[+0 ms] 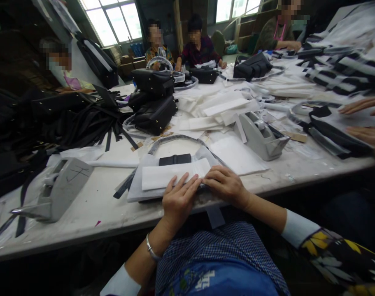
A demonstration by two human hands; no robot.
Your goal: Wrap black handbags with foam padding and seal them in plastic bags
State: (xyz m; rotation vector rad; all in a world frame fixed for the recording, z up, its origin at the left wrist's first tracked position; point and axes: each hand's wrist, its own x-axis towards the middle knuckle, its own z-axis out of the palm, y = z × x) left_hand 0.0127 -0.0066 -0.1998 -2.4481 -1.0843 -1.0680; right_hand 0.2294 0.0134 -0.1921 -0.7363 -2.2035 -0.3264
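A black bag (175,159) lies in front of me at the table's front edge, mostly covered by a thin white sheet (136,192). Its wrapped handle (175,138) arches away from me. Across the bag lies a folded white packing strip (162,176). My left hand (179,201) rests flat on the strip's near edge, fingers stretched out. At the strip's right end, the fingers of my right hand (226,185) are bent and pressed together on its edge. Their tips almost meet my left fingertips. The bag's near side is hidden beneath the hands and sheet.
Grey tape dispensers stand left (66,189) and right (261,135). Black bags (154,113) are stacked behind, beside loose white sheets (227,105). Black straps (85,119) heap at left. A co-worker's hands (364,119) touch another bag at right; other people sit across the table.
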